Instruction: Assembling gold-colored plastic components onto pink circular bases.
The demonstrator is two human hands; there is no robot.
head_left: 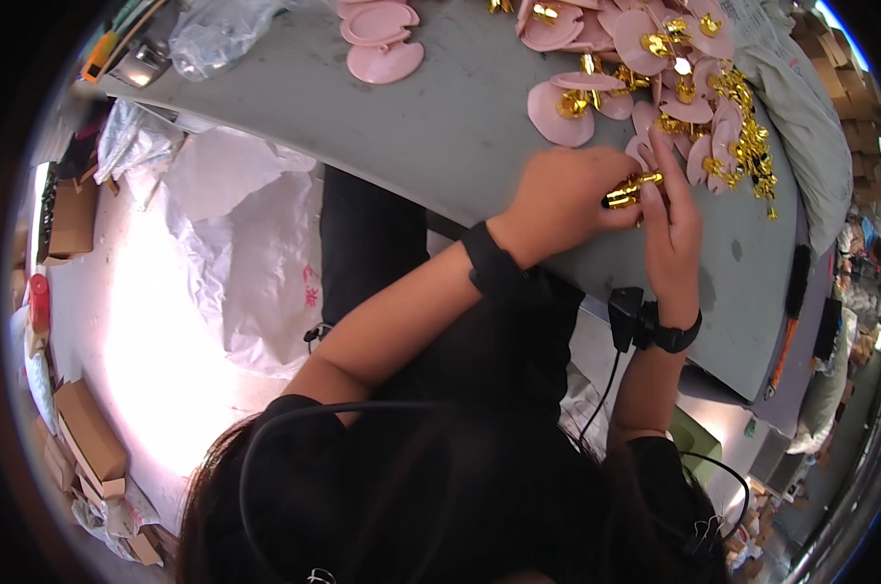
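Observation:
Both my hands meet over the near edge of the grey table (479,127), around a shiny gold fitting (631,192). My left hand (557,200), slightly blurred, is closed with the fitting between its thumb and fingers. Coming up from the right, my right hand (674,229) pinches the other end of it, with its longer fingers fairly straight. A dark spot shows at the fitting's left end. Just beyond my fingers lies a heap of pink rounded plates (562,115), many with gold fittings attached.
Loose gold pieces (752,141) are piled right of the heap, beside a large pale sack (786,97). A row of pink plates (387,60) lies at the far middle. Clear plastic bags (217,39) sit far left. A black cable (601,399) hangs from my right wrist's device.

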